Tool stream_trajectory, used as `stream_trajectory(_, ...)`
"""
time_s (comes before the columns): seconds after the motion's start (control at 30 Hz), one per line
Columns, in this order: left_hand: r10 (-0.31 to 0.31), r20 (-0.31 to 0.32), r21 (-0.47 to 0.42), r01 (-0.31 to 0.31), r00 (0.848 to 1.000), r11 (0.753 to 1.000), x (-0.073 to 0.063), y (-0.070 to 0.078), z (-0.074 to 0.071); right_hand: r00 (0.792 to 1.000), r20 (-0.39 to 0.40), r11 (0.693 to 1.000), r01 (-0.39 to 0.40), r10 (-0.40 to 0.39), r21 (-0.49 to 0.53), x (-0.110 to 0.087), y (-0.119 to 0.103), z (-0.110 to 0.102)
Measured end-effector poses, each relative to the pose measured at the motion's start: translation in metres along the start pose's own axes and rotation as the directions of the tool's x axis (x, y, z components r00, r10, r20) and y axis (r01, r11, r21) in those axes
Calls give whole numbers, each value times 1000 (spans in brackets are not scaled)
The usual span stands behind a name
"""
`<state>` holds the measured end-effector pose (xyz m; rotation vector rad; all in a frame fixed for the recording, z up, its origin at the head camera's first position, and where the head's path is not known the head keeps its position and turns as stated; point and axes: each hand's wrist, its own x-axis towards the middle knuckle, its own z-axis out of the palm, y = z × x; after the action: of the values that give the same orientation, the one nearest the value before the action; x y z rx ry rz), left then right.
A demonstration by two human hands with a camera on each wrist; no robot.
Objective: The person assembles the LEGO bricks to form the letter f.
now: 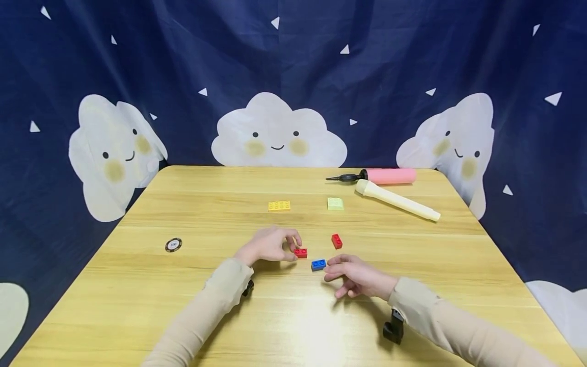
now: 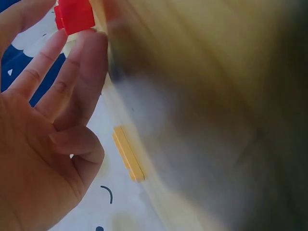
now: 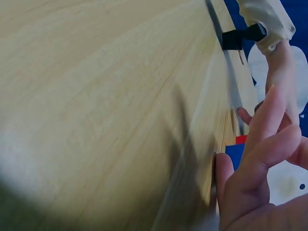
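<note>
My left hand (image 1: 274,244) is bent round a small red toy building brick (image 1: 300,253), pinching it near its left end. In the left wrist view this red brick (image 2: 77,17) shows at the fingertips, with the lower fingers curled beneath. My right hand (image 1: 359,277) has two fingertips at the right end of a small blue building brick (image 1: 318,265), one on each side of it. The right wrist view has most of the blue brick (image 3: 234,155) hidden behind the fingers. Another red brick (image 1: 337,241) lies just beyond, between the hands.
Farther back lie a yellow brick (image 1: 279,206) and a pale green brick (image 1: 335,204). At back right are a pink hand pump (image 1: 390,176) and a cream tapered tube (image 1: 399,201). A round chip (image 1: 173,245) lies left on the wooden table (image 1: 114,306).
</note>
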<state>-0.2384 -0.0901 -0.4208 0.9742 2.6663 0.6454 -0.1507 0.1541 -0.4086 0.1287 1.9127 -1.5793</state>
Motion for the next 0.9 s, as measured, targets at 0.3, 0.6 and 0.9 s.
stream_trajectory(0.3, -17, 28, 3, 17, 999, 1000, 0, 6, 2, 1000, 3, 999, 12, -11, -30, 6, -5, 10)
stream_trajectory(0.6, 2, 24, 3, -2, 1000, 1000, 0, 8, 2, 995, -72, 994, 60, -66, -91, 15, -4, 17)
stream_trajectory(0.9, -11, 7, 18, 11, 1000, 1000, 5, 9, 5, 941, -261, 954, 146, -216, -263, 27, 0, 33)
